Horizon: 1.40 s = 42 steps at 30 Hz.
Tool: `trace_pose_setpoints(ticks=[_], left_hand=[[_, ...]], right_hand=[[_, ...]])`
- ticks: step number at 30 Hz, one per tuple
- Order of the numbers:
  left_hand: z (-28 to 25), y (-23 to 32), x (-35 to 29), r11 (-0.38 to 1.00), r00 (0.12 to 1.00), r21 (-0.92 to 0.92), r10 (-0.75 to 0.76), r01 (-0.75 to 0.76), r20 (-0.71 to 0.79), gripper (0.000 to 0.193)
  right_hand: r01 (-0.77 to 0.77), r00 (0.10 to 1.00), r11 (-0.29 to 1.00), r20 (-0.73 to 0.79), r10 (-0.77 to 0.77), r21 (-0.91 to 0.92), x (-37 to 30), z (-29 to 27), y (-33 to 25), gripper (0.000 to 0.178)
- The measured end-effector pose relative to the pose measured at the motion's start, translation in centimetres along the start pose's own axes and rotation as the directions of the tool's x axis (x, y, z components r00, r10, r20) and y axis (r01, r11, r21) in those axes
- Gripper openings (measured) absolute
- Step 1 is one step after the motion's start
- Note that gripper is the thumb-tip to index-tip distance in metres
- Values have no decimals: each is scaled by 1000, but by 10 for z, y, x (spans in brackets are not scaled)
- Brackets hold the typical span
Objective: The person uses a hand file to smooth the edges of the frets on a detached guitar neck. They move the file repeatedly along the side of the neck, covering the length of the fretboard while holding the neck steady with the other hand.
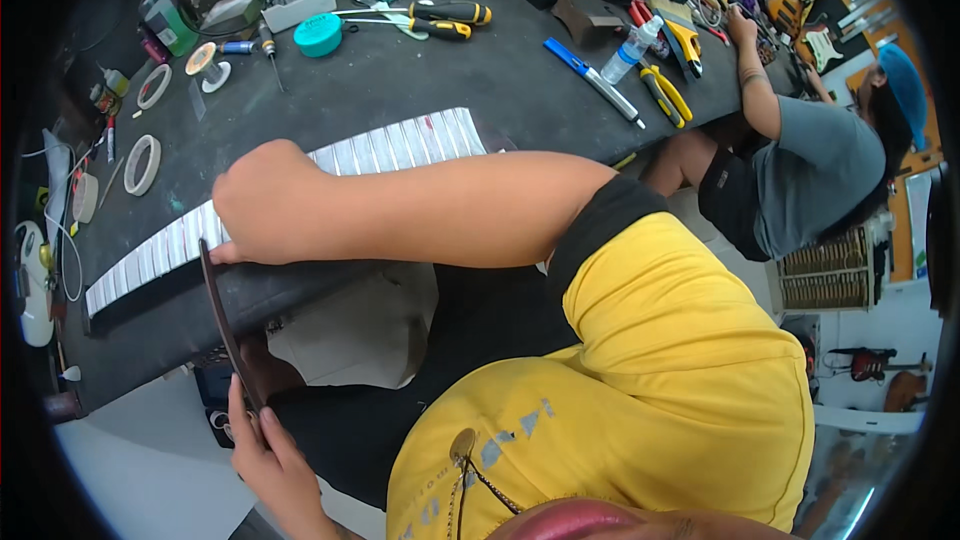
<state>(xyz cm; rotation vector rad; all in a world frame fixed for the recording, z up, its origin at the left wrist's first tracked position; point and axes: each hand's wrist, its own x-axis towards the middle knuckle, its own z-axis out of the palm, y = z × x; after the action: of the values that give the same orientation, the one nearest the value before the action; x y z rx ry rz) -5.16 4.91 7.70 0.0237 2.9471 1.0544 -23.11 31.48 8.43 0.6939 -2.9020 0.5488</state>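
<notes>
A guitar neck lies slantwise along the bench's near edge, its fingerboard covered in whitish tape between the fret wires. My right hand is closed in a fist over the middle of the neck, its arm reaching across from the right. Whatever is inside that fist is hidden. Below it, my left hand grips the lower end of a long, thin, dark file. The file's upper end rests at the neck's near edge, beside my right thumb.
Screwdrivers, a teal round tin and tape rolls lie beyond the neck. Yellow-handled pliers, a blue-and-silver pen-like tool and a clear spray bottle lie right. A co-worker sits at the far right.
</notes>
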Motion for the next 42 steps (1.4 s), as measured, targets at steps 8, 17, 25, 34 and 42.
trace_pose_setpoints(ticks=[8,17,25,34,42], left_hand=[[14,43,139,985,998,-173,-3,13,57,44],[-13,3,-46,954,978,-220,-196,206,69,54],[-30,-6,-73,979,997,-189,-80,78,0,53],[-16,15,-20,988,997,-135,75,-72,19,50],[1,54,119,979,983,-84,185,-184,6,42]], right_hand=[[21,999,1000,-38,-21,-2,3,10,0,73],[-111,993,992,23,112,-65,3,-7,-2,77],[-41,996,978,-90,23,-203,7,11,-5,77],[-48,994,980,-102,29,-192,3,8,-3,79],[-18,991,985,-137,-5,-170,5,10,-2,82]])
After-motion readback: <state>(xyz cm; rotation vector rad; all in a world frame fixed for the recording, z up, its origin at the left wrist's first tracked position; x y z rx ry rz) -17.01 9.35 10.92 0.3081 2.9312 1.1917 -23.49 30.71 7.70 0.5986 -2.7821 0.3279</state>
